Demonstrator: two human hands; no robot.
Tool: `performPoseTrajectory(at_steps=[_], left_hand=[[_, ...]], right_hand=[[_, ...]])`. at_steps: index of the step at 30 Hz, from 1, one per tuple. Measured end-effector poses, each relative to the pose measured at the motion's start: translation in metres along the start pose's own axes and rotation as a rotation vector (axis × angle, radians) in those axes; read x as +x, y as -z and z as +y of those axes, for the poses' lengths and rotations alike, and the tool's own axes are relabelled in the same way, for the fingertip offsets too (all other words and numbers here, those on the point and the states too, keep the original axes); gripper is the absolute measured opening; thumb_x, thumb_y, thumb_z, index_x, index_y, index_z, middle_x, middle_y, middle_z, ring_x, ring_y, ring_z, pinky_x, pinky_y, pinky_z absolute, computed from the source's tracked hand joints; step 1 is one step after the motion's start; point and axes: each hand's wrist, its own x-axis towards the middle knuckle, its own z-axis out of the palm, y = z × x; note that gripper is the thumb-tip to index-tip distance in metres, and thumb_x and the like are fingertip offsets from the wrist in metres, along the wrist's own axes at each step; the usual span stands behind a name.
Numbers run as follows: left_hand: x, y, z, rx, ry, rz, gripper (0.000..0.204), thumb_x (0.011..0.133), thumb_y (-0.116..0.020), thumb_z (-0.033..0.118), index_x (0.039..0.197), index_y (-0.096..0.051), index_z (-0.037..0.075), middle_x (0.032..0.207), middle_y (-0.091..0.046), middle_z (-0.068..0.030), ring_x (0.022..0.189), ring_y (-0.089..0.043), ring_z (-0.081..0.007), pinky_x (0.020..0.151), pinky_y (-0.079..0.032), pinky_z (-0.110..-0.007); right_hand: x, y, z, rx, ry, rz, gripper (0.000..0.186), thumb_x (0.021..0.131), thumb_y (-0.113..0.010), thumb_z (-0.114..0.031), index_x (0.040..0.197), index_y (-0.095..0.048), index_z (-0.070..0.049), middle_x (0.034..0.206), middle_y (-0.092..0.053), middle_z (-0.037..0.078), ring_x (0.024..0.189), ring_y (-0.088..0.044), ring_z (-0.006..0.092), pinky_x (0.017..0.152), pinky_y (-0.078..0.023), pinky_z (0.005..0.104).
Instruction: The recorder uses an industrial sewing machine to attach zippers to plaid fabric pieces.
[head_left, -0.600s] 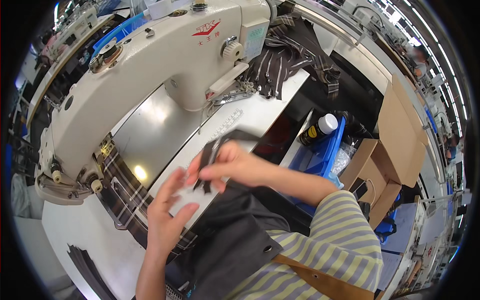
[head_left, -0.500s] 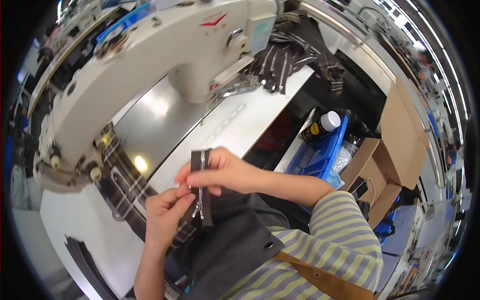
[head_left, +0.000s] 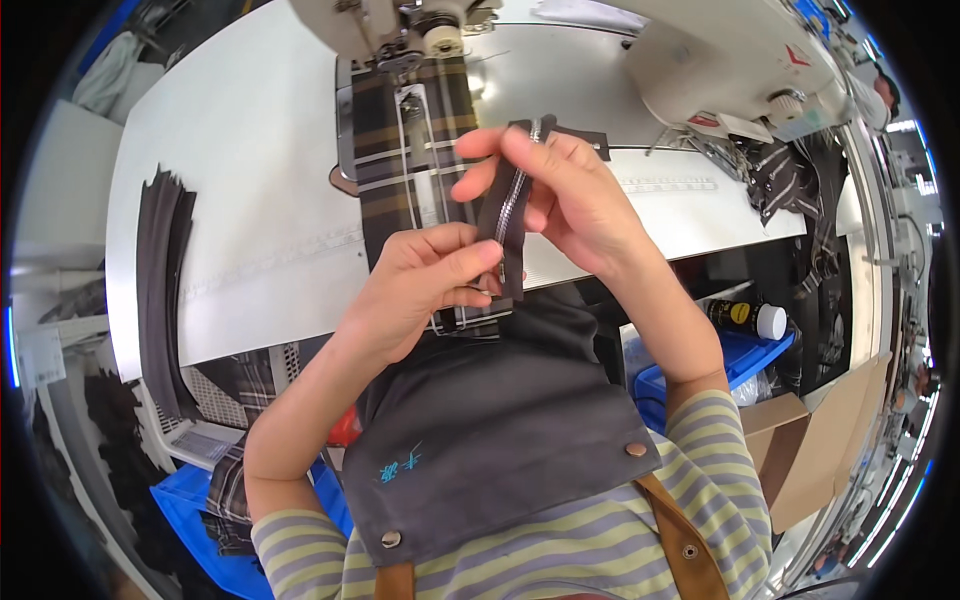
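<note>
Zipper in both hands, loose; plaid cloth at the machine, zipper and cloth not joined

Left hand [head_left: 415, 280]: thumb and fingers pinch the lower part of the dark zipper [head_left: 513, 200]. Right hand [head_left: 585, 205]: grasps the same zipper near its upper end, two fingers reaching out past it to the left. Neither hand is free. Zipper is above the white worktable [head_left: 260, 135], just in front of the plaid cloth's right edge as seen from the head; silver teeth run as one line along the visible stretch.

Done so far: plaid cloth [head_left: 383, 205] is laid out lengthwise, reaching up to the needle head [head_left: 400, 45] of the sewing machine, with a long pale-edged slot shape down its middle. Zipper is picked out and in hand. Whether the cloth is actually clamped under the foot, can't say; too small and dark there.

Left over, judging by the layout: zipper is off the cloth, no visible join between them, so that part looks early. More stock waits, apparently unworked: a pile of zippers [head_left: 780, 185] at the table's right end and a stack of dark strips [head_left: 165, 285] hanging over the front edge on the left. More plaid pieces [head_left: 228, 495] sit lower left, by a blue bin [head_left: 190, 520]. No finished piece that I can pick out.
</note>
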Motion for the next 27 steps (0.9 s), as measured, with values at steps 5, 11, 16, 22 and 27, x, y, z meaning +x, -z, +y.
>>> performPoseTrajectory(at_steps=[5,11,16,22,27], left_hand=[[-0.033,-0.001,-0.009,0.305,-0.039,0.044,0.023,0.091,-0.063,0.009,0.107,-0.067,-0.006,0.091,-0.070,-0.0058,0.082,-0.062,-0.0057,0.076,-0.050,-0.020],[-0.039,-0.001,-0.013,-0.123,0.069,-0.085,0.024,0.095,-0.059,0.012,0.112,-0.065,-0.004,0.102,-0.069,-0.0096,0.093,-0.061,-0.0071,0.085,-0.048,-0.023],[-0.047,-0.004,-0.018,0.402,0.012,-0.119,0.033,0.096,-0.056,0.011,0.125,-0.055,-0.006,0.107,-0.068,-0.0073,0.099,-0.065,-0.0169,0.092,-0.047,-0.027],[-0.050,-0.003,-0.019,-0.089,0.037,-0.194,0.043,0.100,-0.048,0.011,0.140,-0.038,-0.002,0.119,-0.062,-0.0137,0.112,-0.058,-0.0170,0.100,-0.041,-0.029],[-0.043,-0.005,-0.002,-0.190,0.082,-0.208,0.036,0.100,-0.043,0.011,0.134,-0.042,-0.001,0.117,-0.063,-0.0201,0.115,-0.059,-0.0263,0.105,-0.037,-0.038]], right_hand=[[0.018,0.018,-0.001,-0.011,0.100,0.220,0.034,0.101,-0.047,-0.031,0.095,-0.064,-0.001,0.063,-0.061,0.002,0.040,-0.032,0.0033,0.042,-0.031,0.0179],[-0.010,-0.025,0.028,-0.106,-0.272,0.040,0.028,0.097,-0.055,-0.024,0.106,-0.064,0.001,0.073,-0.068,0.005,0.047,-0.044,0.0008,0.043,-0.032,0.0147],[0.011,0.012,0.020,-0.118,-0.160,0.239,0.035,0.095,-0.057,-0.020,0.122,-0.057,0.002,0.086,-0.071,0.009,0.051,-0.045,0.0012,0.046,-0.034,0.0152],[-0.004,0.033,0.000,-0.833,0.109,0.346,0.050,0.088,-0.058,-0.007,0.137,-0.047,-0.002,0.123,-0.062,0.011,0.066,-0.054,0.0067,0.062,-0.045,0.0201],[-0.022,0.016,0.006,-1.555,0.336,-0.116,0.057,0.070,-0.066,0.008,0.125,-0.057,-0.006,0.122,-0.060,0.014,0.107,-0.062,0.0293,0.087,-0.053,0.0343]])
